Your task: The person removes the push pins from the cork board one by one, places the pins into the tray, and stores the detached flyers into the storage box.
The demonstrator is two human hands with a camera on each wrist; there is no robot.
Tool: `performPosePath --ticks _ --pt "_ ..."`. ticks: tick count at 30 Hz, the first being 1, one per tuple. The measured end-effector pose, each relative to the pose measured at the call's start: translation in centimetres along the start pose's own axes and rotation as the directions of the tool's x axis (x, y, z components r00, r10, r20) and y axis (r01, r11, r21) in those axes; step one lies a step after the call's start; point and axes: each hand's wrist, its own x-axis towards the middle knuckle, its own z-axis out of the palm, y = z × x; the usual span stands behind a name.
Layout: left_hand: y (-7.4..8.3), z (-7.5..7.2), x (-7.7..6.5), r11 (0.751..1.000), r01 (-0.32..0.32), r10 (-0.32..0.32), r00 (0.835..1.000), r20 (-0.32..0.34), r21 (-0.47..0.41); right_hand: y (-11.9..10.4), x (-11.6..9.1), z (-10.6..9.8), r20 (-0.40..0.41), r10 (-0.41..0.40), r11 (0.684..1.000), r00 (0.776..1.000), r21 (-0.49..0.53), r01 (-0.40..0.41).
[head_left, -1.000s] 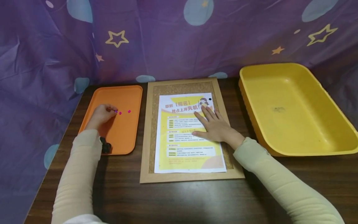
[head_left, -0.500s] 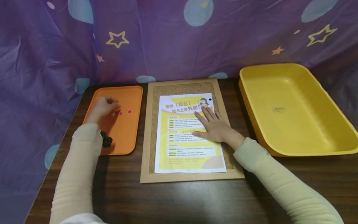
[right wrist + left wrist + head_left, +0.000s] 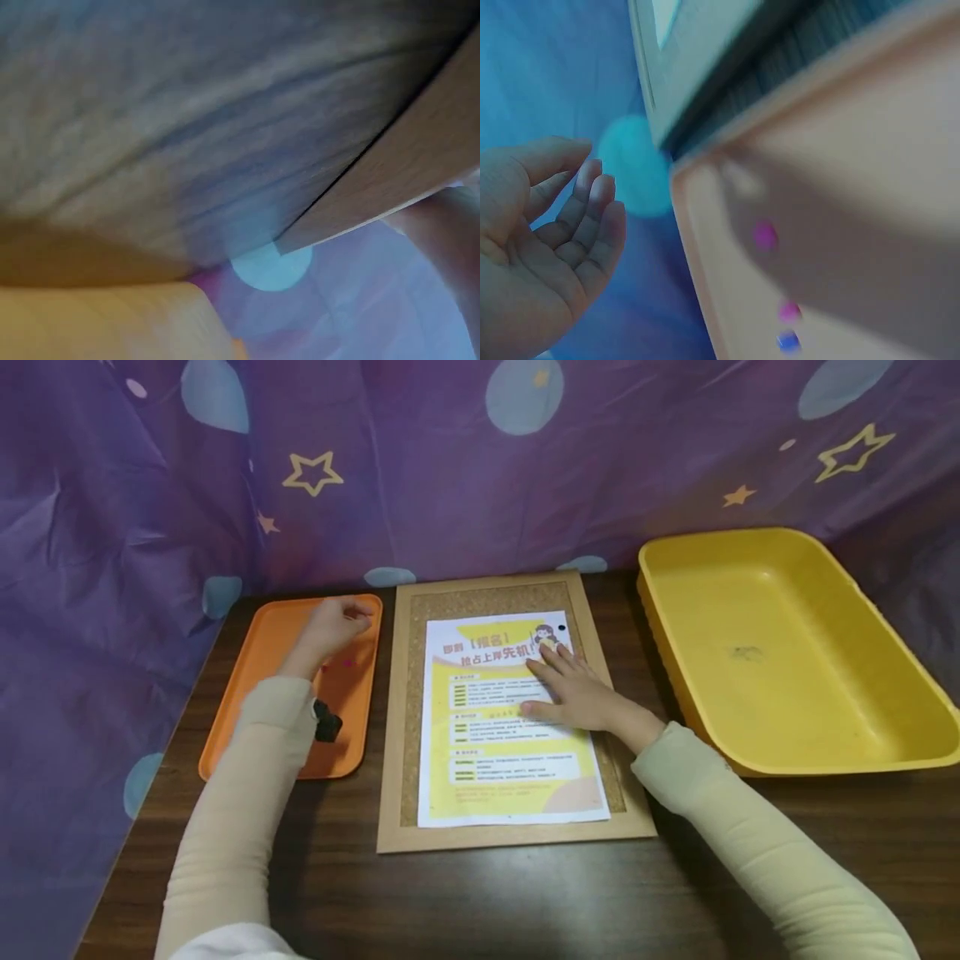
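Note:
My left hand point(image 3: 335, 622) is over the far right part of an orange tray point(image 3: 258, 693). In the left wrist view, the thumb and index finger of this hand point(image 3: 551, 232) come close together and the other fingers bend loosely; whether a small piece is pinched there I cannot tell. Two small pink round pieces point(image 3: 765, 235) and a blue one point(image 3: 788, 341) lie on the tray. My right hand point(image 3: 581, 697) rests flat, fingers spread, on a yellow-and-white printed sheet point(image 3: 487, 793). Under the sheet is a wood-framed cork board point(image 3: 480, 597). A black dot point(image 3: 562, 627) marks the sheet's upper right corner.
A large yellow bin point(image 3: 795, 693) stands right of the board on the dark wooden table point(image 3: 525, 902). Behind hangs a purple curtain point(image 3: 427, 468) with stars. The black wrist device point(image 3: 326, 722) is on the left sleeve.
My left hand has lifted from beside the small pieces and moved right and away across the tray. The pink pieces stay on the tray. My right hand keeps resting on the sheet.

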Motion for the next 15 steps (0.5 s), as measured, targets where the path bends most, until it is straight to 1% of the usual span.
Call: performPosePath --ticks 4,6,8,9,11,13,15 --pt "1.9 1.2 0.7 0.999 -0.030 0.031 0.998 0.051 -0.032 0.0 -0.1 -0.9 -0.050 0.008 0.990 0.999 0.141 0.000" --pt "3.1 1.8 1.0 0.999 -0.039 0.041 0.996 0.083 -0.034 -0.1 -0.3 -1.5 -0.089 0.053 0.974 0.995 0.226 -0.032" --pt "4.3 2.5 1.3 0.998 -0.063 0.065 0.992 0.106 -0.028 -0.2 -0.6 -1.9 -0.132 0.133 0.944 0.982 0.320 -0.085" --pt "4.9 2.8 1.4 0.997 -0.077 0.079 0.990 0.113 -0.018 -0.2 -0.7 -2.2 -0.151 0.182 0.920 0.972 0.375 -0.114" --pt "6.0 3.4 1.6 0.994 -0.111 0.110 0.987 0.119 0.008 -0.2 -1.2 -2.7 -0.175 0.282 0.853 0.943 0.495 -0.163" --pt "7.0 4.0 1.9 0.990 -0.142 0.139 0.982 0.127 0.020 -0.3 -1.6 -3.1 -0.197 0.365 0.784 0.910 0.591 -0.186" --pt "7.8 4.6 2.2 0.987 -0.158 0.156 0.977 0.143 0.005 -0.3 -2.0 -3.4 -0.208 0.425 0.730 0.881 0.655 -0.197"
